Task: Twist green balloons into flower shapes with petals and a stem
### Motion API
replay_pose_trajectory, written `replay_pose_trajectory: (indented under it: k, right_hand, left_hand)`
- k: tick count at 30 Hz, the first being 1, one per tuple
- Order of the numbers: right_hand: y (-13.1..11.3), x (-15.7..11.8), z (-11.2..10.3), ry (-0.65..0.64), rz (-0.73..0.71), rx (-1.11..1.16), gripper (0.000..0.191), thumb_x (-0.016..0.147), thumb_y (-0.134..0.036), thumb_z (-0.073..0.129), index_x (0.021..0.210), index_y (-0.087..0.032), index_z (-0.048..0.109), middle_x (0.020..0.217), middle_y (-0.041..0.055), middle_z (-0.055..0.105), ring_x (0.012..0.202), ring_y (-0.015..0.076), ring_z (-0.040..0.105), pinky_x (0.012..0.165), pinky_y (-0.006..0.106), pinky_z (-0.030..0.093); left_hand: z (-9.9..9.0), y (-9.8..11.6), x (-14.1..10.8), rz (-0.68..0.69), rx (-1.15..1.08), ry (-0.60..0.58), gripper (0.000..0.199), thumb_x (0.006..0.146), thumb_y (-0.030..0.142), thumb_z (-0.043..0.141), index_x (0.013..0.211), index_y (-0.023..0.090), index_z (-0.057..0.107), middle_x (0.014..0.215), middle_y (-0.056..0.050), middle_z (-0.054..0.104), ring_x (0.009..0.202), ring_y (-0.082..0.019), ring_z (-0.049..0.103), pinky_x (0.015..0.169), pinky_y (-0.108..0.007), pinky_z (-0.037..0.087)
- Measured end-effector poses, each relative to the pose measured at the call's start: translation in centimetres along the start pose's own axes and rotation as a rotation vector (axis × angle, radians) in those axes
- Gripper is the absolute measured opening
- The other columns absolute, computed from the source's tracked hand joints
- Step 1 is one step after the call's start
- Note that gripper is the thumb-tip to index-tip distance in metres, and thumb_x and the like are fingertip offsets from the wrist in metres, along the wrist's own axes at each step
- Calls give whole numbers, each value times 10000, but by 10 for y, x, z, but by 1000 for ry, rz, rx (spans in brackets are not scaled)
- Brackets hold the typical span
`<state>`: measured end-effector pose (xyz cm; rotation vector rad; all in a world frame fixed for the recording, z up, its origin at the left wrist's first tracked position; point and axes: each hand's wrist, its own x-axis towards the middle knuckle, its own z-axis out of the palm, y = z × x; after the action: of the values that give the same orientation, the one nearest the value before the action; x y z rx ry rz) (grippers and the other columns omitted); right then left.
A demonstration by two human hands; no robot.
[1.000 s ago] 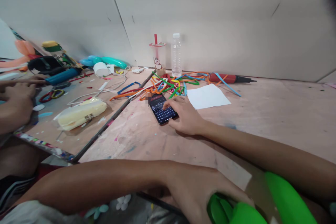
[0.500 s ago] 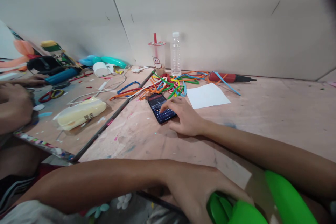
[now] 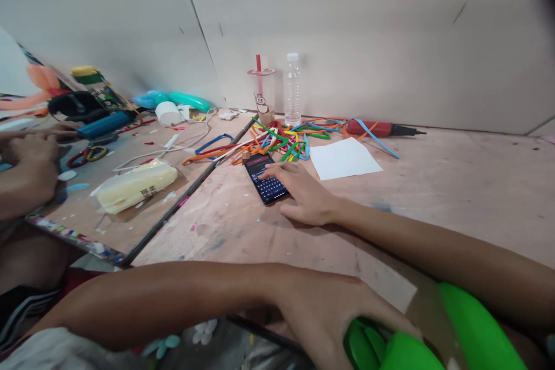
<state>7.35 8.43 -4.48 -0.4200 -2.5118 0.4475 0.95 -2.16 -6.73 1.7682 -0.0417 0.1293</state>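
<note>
A black phone [image 3: 269,186] lies on the table with a lit screen and keyboard. Over its right side is my right hand [image 3: 306,193], index finger stretched out above the screen and thumb apart, holding nothing. My left hand [image 3: 333,312] is low in the view near the table's front edge, its fingers wrapped round a green balloon [image 3: 410,352]; its fingertips are partly out of sight. Just behind the phone lies a pile of coloured uninflated balloons [image 3: 281,139]. A white sheet of paper [image 3: 346,158] rests to the right of the phone.
A lidded cup [image 3: 263,95] and a clear bottle [image 3: 292,92] stand by the wall. A red pump [image 3: 375,128] lies behind the paper. At left are a tissue pack [image 3: 136,186], a white roll [image 3: 167,113], scissors [image 3: 87,155] and another person's hands [image 3: 32,156].
My right index finger has moved slightly up the phone screen, away from the keyboard keys. The other person's hands at left have shifted a little. My left hand keeps its grip.
</note>
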Motion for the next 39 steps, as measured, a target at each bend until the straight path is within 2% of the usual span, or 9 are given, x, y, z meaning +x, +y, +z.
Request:
replay_pose_trajectory:
  k: [6, 10, 14, 18, 21, 24, 28, 34, 39]
  right_hand:
    - [1, -1, -1, 202, 132, -42, 183, 784, -153, 529, 950, -217, 571, 1004, 74, 659, 1051, 282, 558, 999, 476, 364]
    - [0, 0, -1, 143, 72, -37, 337, 741, -157, 566, 1072, -214, 599, 1101, 75, 662, 1147, 284, 543, 1042, 462, 348]
    - [0, 1, 0, -28, -17, -23, 585, 715, -198, 587, 1299, -181, 551, 1339, 126, 588, 1331, 324, 436, 1088, 492, 325]
    - [1, 2, 1, -113, -43, -18, 629, 721, -215, 588, 1341, -137, 523, 1393, 174, 549, 1366, 342, 404, 1106, 510, 304]
    - [1, 1, 0, -4, -27, -4, 563, 715, -207, 601, 1275, -173, 551, 1311, 138, 600, 1285, 315, 481, 1073, 471, 341]
    - [0, 0, -1, 159, 56, -11, 337, 738, -162, 574, 1072, -202, 591, 1114, 84, 657, 1140, 275, 552, 1020, 429, 363]
    - [-1, -1, -3, 249, 144, -33, 140, 769, -123, 539, 873, -217, 553, 901, 42, 653, 969, 251, 568, 958, 423, 362]
    - [0, 0, -2, 243, 155, -40, 126, 760, -114, 553, 823, -222, 544, 822, 25, 630, 915, 244, 562, 934, 415, 359]
    - [0, -1, -3, 148, 57, -16, 292, 738, -119, 553, 1009, -218, 598, 1052, 57, 666, 1089, 265, 556, 996, 420, 349]
  left_hand:
    - [-2, -6, 2, 18, -18, -49, 748, 571, 283, 803, 1249, 134, 525, 1166, -69, 586, 1093, -302, 607, 935, -323, 502]
    - [-1, -6, 1, 18, -19, -41, 742, 585, 276, 799, 1255, 117, 523, 1168, -76, 576, 1095, -309, 596, 935, -325, 495]
    - [-1, -7, -1, 43, -25, -32, 757, 586, 268, 797, 1275, 123, 521, 1199, -77, 570, 1127, -306, 580, 975, -326, 470]
    - [0, -4, -1, -9, -70, -17, 720, 570, 308, 798, 1224, 161, 537, 1167, -64, 573, 1097, -301, 572, 945, -331, 480]
    - [0, -1, -1, -19, -94, -6, 667, 582, 295, 789, 1188, 181, 536, 1139, -52, 565, 1066, -283, 572, 943, -331, 475]
    - [0, 1, -1, 4, -111, -12, 643, 576, 270, 791, 1157, 191, 528, 1103, -40, 560, 1010, -259, 575, 917, -317, 487]
    - [0, 1, 0, 24, -84, -21, 644, 573, 250, 794, 1151, 188, 516, 1115, -49, 555, 1015, -258, 567, 916, -311, 485]
    - [-1, 1, 1, 14, -73, -25, 662, 556, 255, 815, 1139, 184, 509, 1101, -53, 556, 990, -251, 568, 913, -308, 480]
    - [0, -2, 0, 31, -85, -21, 661, 564, 241, 819, 1150, 197, 514, 1089, -34, 556, 982, -238, 580, 909, -291, 488]
